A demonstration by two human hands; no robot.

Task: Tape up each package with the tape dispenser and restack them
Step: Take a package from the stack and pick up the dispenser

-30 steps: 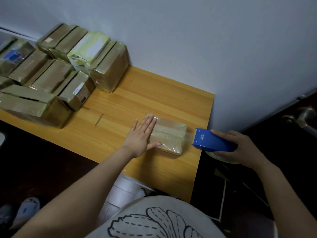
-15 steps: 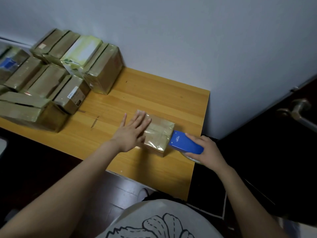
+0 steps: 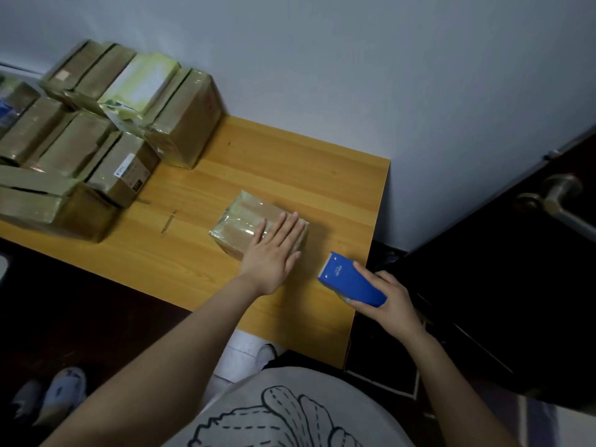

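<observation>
One package (image 3: 238, 217) lies alone on the table (image 3: 290, 162), wrapped in glossy clear tape, towards the right end of the wooden top. A stack of packages (image 3: 96, 146) crowds the far left corner against the wall (image 3: 354, 75). About ten show there (the frame edge cuts some off, so the exact count cannot be told); most are brown, and one is pale green and white. There is one tape dispenser (image 3: 348, 282), blue, with its toothed end pointing up towards the lone package but apart from it.

The left hand (image 3: 274, 250) lies flat on the right part of that package's top, fingers straight and close together, palm down, the forearm reaching in from the lower left. The right hand (image 3: 393, 304) grips the dispenser by its rear end, fingers curled round the body, holding it above the table's near right corner. A dark door with one metal handle (image 3: 561, 195) stands at the right, and two light shoes (image 3: 64, 388) sit on the floor at the lower left.
</observation>
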